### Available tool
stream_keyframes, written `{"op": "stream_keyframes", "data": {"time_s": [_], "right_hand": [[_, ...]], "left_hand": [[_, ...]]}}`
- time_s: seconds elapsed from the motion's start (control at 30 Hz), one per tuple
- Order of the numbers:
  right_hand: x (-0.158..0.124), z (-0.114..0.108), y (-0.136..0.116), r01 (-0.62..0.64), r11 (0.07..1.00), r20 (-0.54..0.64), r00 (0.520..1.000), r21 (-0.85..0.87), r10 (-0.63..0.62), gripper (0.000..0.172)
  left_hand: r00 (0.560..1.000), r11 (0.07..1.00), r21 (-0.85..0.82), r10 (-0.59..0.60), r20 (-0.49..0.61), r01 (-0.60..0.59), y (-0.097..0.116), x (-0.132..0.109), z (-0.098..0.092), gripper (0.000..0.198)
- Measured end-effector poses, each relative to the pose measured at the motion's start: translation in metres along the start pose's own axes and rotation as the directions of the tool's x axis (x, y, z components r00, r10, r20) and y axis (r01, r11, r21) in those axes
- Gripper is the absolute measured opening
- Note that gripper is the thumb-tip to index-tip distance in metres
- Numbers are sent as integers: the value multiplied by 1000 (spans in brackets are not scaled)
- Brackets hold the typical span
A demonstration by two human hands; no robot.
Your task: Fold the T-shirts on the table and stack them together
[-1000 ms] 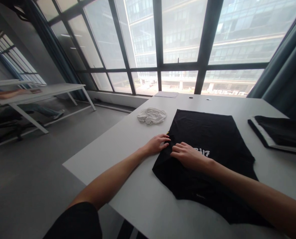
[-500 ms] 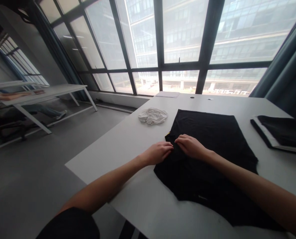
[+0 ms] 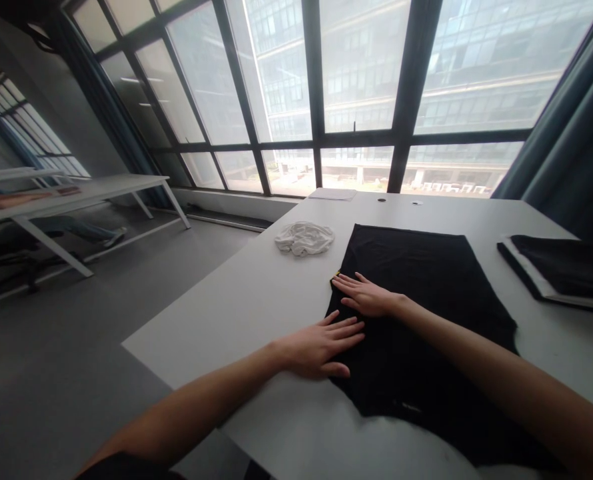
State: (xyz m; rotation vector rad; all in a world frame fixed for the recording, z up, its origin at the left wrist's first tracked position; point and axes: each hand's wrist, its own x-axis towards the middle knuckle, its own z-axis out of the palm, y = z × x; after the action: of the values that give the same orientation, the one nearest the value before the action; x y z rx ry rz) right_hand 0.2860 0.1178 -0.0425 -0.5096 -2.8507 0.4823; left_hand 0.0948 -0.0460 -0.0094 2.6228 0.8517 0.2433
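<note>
A black garment [image 3: 426,280], probably a shirt, lies spread flat on the white table [image 3: 216,307]. My left hand [image 3: 321,347] rests on its left edge with the fingers spread, holding nothing. Just above it, my right hand [image 3: 369,295] lies flat on the cloth, fingers stretched toward the left edge, near a small yellow mark [image 3: 335,275]. Part of the garment is hidden under my hands and right forearm.
A crumpled white cloth [image 3: 304,239] lies left of the garment. Folded black and white cloth [image 3: 566,267] is stacked at the right. White sheets [image 3: 332,194] lie at the far edge, by the windows. A person sits at another table [image 3: 91,193] on the left.
Both hands have gone from pinching the garment's left edge to lying flat with fingers spread. My left hand has moved down along that edge, and the cloth there looks flatter.
</note>
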Motion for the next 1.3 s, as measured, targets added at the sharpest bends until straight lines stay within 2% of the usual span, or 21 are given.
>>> {"op": "stream_keyframes", "data": {"time_s": [0.07, 0.1, 0.17, 0.23, 0.27, 0.3, 0.37, 0.53, 0.63, 0.73, 0.83, 0.93, 1.0, 1.07, 1.13, 1.17, 1.23, 1.27, 1.3], "right_hand": [[0, -8, 6, -21, 999, -61, 998, 39, 23, 55], [-1, -13, 9, -45, 998, -112, 992, 53, 51, 54], [-6, -27, 16, -110, 992, -226, 966, 68, 123, 52], [-15, -42, 23, -178, 981, -303, 933, 79, 194, 51], [-22, -49, 27, -212, 973, -324, 918, 89, 229, 50], [-30, -56, 30, -243, 965, -338, 904, 103, 264, 49], [-47, -68, 34, -290, 946, -363, 874, 147, 324, 46], [-97, -86, 39, -324, 908, -487, 768, 265, 416, 43], [-128, -94, 41, -363, 887, -535, 708, 285, 461, 41], [-157, -103, 44, -417, 859, -601, 617, 298, 508, 39], [-179, -113, 47, -467, 811, -664, 486, 353, 568, 37], [-194, -121, 49, -487, 757, -695, 351, 436, 627, 32], [-198, -123, 46, -485, 735, -693, 309, 474, 651, 29], [-196, -120, 36, -503, 716, -677, 304, 484, 671, 27], [-187, -110, 19, -559, 707, -661, 337, 433, 671, 25], [-179, -101, 8, -591, 707, -646, 373, 388, 666, 23], [-158, -78, -17, -644, 726, -582, 502, 241, 639, 18], [-147, -65, -30, -645, 738, -515, 573, 195, 637, 16], [-135, -52, -41, -642, 748, -451, 624, 167, 637, 16]], "left_hand": [[998, 1000, -28, -12, -55, 10, -7, -2, -10, 55], [991, 998, -32, -55, -123, 52, -14, -2, -16, 48], [930, 977, -27, -208, -302, 210, -31, -3, -29, 44], [853, 934, -14, -332, -403, 357, -50, 0, -37, 44], [839, 920, -4, -360, -408, 393, -58, 4, -39, 45], [844, 916, 8, -366, -391, 401, -64, 9, -39, 46], [879, 931, 28, -333, -343, 364, -72, 24, -34, 48], [926, 936, 118, -298, -230, 331, -75, 57, -5, 57], [938, 941, 137, -280, -204, 311, -78, 62, -2, 61], [889, 935, 96, -287, -356, 341, -85, 63, -17, 52], [829, 926, 38, -318, -460, 376, -98, 70, -39, 44], [829, 899, -3, -405, -386, 438, -117, 80, -57, 33], [838, 877, -21, -466, -284, 480, -130, 85, -66, 27], [846, 863, -43, -502, -182, 503, -142, 88, -72, 27], [858, 863, -75, -504, -93, 499, -151, 89, -75, 33], [867, 867, -92, -496, -54, 490, -154, 89, -76, 36], [881, 874, -118, -473, 9, 470, -158, 89, -77, 42], [885, 877, -125, -465, 28, 465, -159, 88, -77, 44], [886, 878, -125, -462, 40, 463, -160, 87, -77, 45]]}}
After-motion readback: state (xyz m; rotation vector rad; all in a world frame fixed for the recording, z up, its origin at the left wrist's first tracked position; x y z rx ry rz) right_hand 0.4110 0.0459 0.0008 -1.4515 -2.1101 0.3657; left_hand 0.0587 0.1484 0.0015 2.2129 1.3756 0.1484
